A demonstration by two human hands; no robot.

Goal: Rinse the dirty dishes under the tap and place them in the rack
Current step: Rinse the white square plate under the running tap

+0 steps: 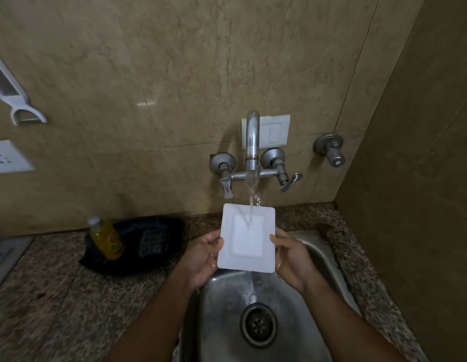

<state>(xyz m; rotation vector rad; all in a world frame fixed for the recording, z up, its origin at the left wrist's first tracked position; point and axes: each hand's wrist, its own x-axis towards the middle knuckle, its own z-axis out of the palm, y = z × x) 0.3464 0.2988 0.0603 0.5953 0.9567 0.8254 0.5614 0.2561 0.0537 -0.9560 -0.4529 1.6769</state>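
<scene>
Gripping a white plate (246, 237) under the tap (252, 142), both hands' fingers (219, 242) curl round its edges.

plate (246, 237) above sink (227, 309), under tap (252, 142) | left hand (201, 259) at left edge, right hand (292, 259) at right | bottle (107, 237), tray (138, 244) on counter (44, 296) left

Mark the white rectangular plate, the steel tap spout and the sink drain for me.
White rectangular plate (246, 239): head view, on its sunken centre panel.
Steel tap spout (252, 138): head view, on the upright pipe.
Sink drain (258, 325): head view, on the perforated strainer.
</scene>
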